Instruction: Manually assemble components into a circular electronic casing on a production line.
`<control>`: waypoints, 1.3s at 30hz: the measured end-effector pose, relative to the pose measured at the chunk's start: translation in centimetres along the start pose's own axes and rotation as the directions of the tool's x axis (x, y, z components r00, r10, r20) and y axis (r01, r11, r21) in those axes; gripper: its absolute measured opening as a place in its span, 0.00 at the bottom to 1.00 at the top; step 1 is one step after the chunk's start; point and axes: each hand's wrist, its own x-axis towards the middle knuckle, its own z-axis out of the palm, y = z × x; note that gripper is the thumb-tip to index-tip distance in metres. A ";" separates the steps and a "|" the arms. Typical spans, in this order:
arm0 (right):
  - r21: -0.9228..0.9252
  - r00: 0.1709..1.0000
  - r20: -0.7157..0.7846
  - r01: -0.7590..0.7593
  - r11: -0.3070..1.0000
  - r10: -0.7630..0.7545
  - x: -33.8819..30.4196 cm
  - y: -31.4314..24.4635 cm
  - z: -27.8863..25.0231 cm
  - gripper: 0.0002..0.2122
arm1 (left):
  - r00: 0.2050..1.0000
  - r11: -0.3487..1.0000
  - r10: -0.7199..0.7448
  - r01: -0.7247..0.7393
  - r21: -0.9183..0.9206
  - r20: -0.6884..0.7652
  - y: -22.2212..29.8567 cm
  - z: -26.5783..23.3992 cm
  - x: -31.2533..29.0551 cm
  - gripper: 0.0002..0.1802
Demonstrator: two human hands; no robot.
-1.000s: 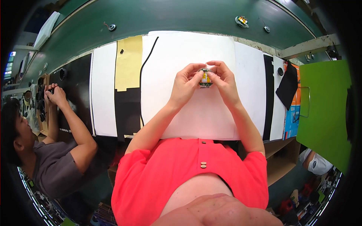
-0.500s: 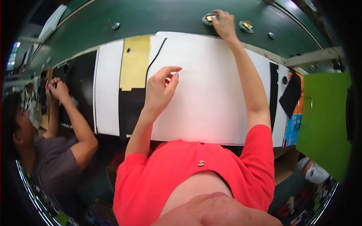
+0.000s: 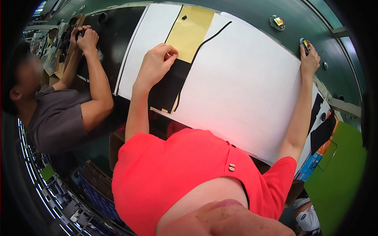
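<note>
My right hand (image 3: 310, 62) reaches to the far right, thumb and fingers closed around the near end of a small rounded part (image 3: 304, 42) with a yellow and orange block on it. A similar part (image 3: 277, 23) lies farther left on the green surface. My left hand (image 3: 157, 65) hovers at the lower left corner of a yellow sheet (image 3: 193, 29), thumb and fingertips pressed together; whatever may be between them is hidden. A thin black cord (image 3: 202, 44) curves along the left side of the big white sheet (image 3: 248, 86).
A co-worker (image 3: 75, 102) sits at the left, both hands on a small dark thing. A small black piece (image 3: 184, 17) lies on the yellow sheet. A small round part (image 3: 325, 65) sits beyond my right hand. A green board (image 3: 334, 165) stands at the right.
My view has turned. My right hand has gone from the left rounded part to the right one, leaving the left one lying on the green surface. My left hand's fingertips have come together near the yellow sheet.
</note>
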 end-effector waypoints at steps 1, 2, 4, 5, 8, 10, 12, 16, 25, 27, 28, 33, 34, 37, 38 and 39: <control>0.003 1.000 0.002 0.003 1.000 -0.003 -0.1 -0.3 0.1 0.36 | 1.000 1.000 -0.009 0.008 0.002 0.018 -0.1 0.1 -0.3 0.06; -0.020 0.996 -0.089 -0.015 1.000 0.013 -0.1 -1.0 0.0 0.36 | 1.000 1.000 -0.011 0.011 0.003 0.015 -0.2 0.0 -0.5 0.06; -0.039 0.983 -0.180 -0.033 0.999 0.025 0.3 -1.6 -0.2 0.36 | 1.000 1.000 -0.009 0.009 0.010 0.007 -0.3 -0.3 -0.9 0.05; -0.085 0.991 -0.123 -0.064 0.994 0.054 0.6 -1.6 -0.4 0.36 | 1.000 1.000 -0.009 0.009 0.010 0.005 -0.3 -0.3 -0.9 0.05; -0.124 0.996 -0.047 -0.086 0.989 0.081 1.5 -1.4 0.0 0.37 | 1.000 0.998 0.014 -0.014 -0.060 -0.004 -0.4 0.1 -0.9 0.05; -0.116 0.997 -0.026 -0.080 0.990 0.078 1.8 -1.2 0.2 0.37 | 0.999 0.999 0.033 -0.033 -0.036 -0.015 -0.5 0.3 -0.9 0.04; 0.035 0.994 0.022 -0.106 0.994 0.105 1.7 -2.1 -0.7 0.36 | 1.000 0.999 0.022 -0.023 -0.033 -0.018 -0.6 0.3 -0.8 0.04; 0.307 0.998 -0.017 -0.060 0.950 0.068 1.7 -1.6 0.4 0.33 | 1.000 1.000 0.026 -0.026 -0.011 -0.004 -0.8 0.4 -0.7 0.03; 0.681 0.999 -0.019 -0.016 0.732 0.039 1.2 -3.4 -0.7 0.21 | 0.998 0.998 0.067 -0.067 0.004 -0.006 -1.1 0.4 -0.9 0.04; 0.854 0.998 0.040 -0.060 0.517 0.051 0.7 -4.0 -1.3 0.19 | 0.998 0.998 0.063 -0.063 0.022 -0.002 -1.0 0.3 -0.9 0.04; 0.853 0.998 0.039 -0.061 0.519 0.054 0.2 -4.0 -1.8 0.19 | 0.998 0.997 0.061 -0.061 0.040 0.005 -1.0 0.3 -0.8 0.04; 0.976 0.982 0.137 -0.156 0.154 0.127 -5.5 -7.9 -8.0 0.16 | 1.000 0.996 -0.014 0.016 -0.084 0.028 -2.0 0.0 -0.4 0.05; 0.978 0.977 0.205 -0.208 0.037 0.064 -7.0 -9.5 -8.4 0.16 | 0.999 0.993 -0.029 0.031 -0.115 0.017 -2.4 -0.3 -0.7 0.06; 0.947 0.946 0.311 -0.316 -0.050 -0.093 -12.7 -12.7 -12.3 0.17 | 0.998 1.000 -0.020 0.020 0.000 0.061 -1.4 -0.4 0.3 0.06; 0.940 0.934 0.336 -0.342 -0.025 -0.120 -14.6 -13.7 -13.4 0.18 | 0.997 1.000 0.005 -0.005 -0.001 0.082 -1.6 -0.4 0.8 0.06; 0.927 0.914 0.371 -0.375 0.007 -0.166 -16.0 -14.7 -14.1 0.18 | 0.999 1.000 -0.006 0.007 -0.017 0.045 -2.1 -0.4 1.3 0.06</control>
